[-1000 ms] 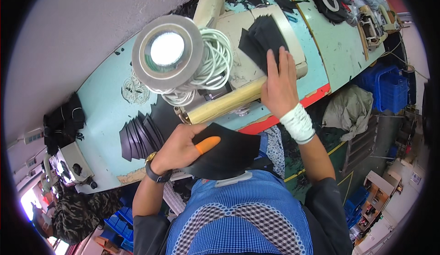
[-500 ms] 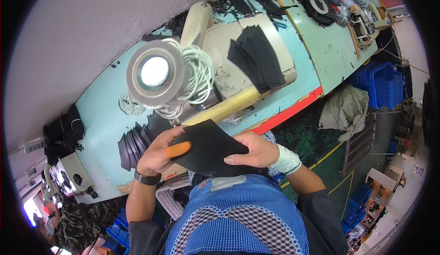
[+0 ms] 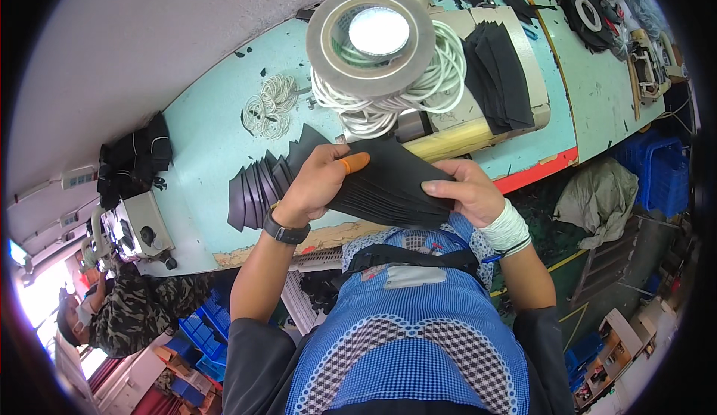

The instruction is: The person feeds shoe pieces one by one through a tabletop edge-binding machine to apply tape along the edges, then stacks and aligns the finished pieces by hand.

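A stack of black sheet pieces [image 3: 396, 183], cut to a curved shape, is held between my two hands in front of my apron. My left hand [image 3: 323, 180], with an orange finger cot on one finger, grips the stack's left end. At its right end my right hand [image 3: 469, 191] pinches it, thumb on top. The lower edges are fanned into thin steps. Left of my left hand, more black pieces [image 3: 258, 189] lie overlapped on the table. Another black stack [image 3: 498, 79] rests on the sewing machine bed [image 3: 532, 53].
A round lamp [image 3: 370, 42] and coiled white cord [image 3: 448, 68] stand ahead of my hands. More white cord [image 3: 270, 105] lies on the pale green table [image 3: 198, 124]. Blue crates [image 3: 648, 172] and a grey cloth [image 3: 597, 198] are at right. A person in camouflage [image 3: 138, 314] sits at far left.
The stack's lower edges have spread into a stepped fan between my hands. The view has shifted, so the table and lamp appear further right.
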Demonstrator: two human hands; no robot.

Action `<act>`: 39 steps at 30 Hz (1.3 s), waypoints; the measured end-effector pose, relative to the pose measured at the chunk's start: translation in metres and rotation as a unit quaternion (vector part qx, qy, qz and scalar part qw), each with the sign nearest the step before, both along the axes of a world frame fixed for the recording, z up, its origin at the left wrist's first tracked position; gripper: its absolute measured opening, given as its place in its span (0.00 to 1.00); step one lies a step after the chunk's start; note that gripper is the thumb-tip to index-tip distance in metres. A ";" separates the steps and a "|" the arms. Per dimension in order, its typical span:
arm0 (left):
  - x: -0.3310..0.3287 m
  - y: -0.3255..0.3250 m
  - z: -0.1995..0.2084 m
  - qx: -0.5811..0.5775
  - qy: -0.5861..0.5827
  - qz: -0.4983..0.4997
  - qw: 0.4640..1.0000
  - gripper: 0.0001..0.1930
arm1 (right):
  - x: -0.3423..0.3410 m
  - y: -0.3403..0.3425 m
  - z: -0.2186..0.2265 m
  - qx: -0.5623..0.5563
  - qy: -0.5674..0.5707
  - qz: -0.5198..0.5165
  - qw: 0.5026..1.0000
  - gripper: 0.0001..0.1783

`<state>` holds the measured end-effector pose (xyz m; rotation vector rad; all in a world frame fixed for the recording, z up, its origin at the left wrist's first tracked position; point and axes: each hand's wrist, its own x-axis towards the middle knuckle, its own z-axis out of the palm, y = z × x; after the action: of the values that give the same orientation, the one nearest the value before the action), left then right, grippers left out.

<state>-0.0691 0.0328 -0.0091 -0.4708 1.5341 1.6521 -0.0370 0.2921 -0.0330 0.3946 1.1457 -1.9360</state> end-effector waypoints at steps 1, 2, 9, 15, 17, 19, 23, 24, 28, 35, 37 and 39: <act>0.001 0.000 -0.003 0.022 0.002 0.028 0.999 0.14 | 0.000 0.002 0.002 -0.001 -0.002 0.001 1.000 0.21; 0.001 0.000 -0.005 0.020 0.000 0.028 0.999 0.14 | -0.001 0.005 0.006 0.012 0.008 -0.021 1.000 0.21; 0.004 -0.003 -0.005 0.181 -0.052 0.092 0.978 0.14 | -0.001 0.016 0.022 0.081 0.071 -0.050 0.993 0.19; -0.005 -0.004 -0.010 -0.094 0.009 -0.029 0.995 0.16 | -0.001 0.012 0.020 0.104 0.080 -0.039 0.991 0.18; -0.006 0.009 0.002 -0.098 -0.010 -0.033 0.995 0.18 | -0.001 0.015 0.026 0.105 0.073 -0.044 0.991 0.18; -0.006 0.009 0.009 -0.085 0.014 -0.031 0.996 0.16 | 0.000 0.016 0.026 0.108 0.067 -0.053 0.990 0.17; -0.004 -0.003 -0.001 0.131 -0.066 0.097 0.984 0.15 | -0.001 0.009 0.016 0.094 0.059 -0.026 0.993 0.19; -0.005 -0.004 -0.008 0.066 -0.037 0.046 0.996 0.15 | 0.001 0.010 0.017 0.098 0.067 -0.033 0.992 0.18; -0.004 0.003 -0.005 0.001 0.004 0.011 1.000 0.15 | -0.001 0.014 0.025 0.101 0.060 -0.049 0.992 0.18; -0.002 -0.015 -0.020 0.071 -0.019 0.037 0.997 0.15 | -0.004 0.006 0.019 0.103 0.055 -0.035 0.993 0.18; -0.002 -0.005 -0.023 -0.025 0.007 -0.009 1.000 0.16 | -0.003 0.009 0.025 0.116 0.075 -0.051 0.989 0.17; -0.001 -0.006 -0.016 0.007 -0.008 0.032 0.999 0.16 | -0.004 0.008 0.027 0.120 0.082 -0.060 0.988 0.16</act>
<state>-0.0703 0.0271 -0.0247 -0.5293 1.5094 1.7022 -0.0407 0.2998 -0.0064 0.4472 1.5001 -1.9674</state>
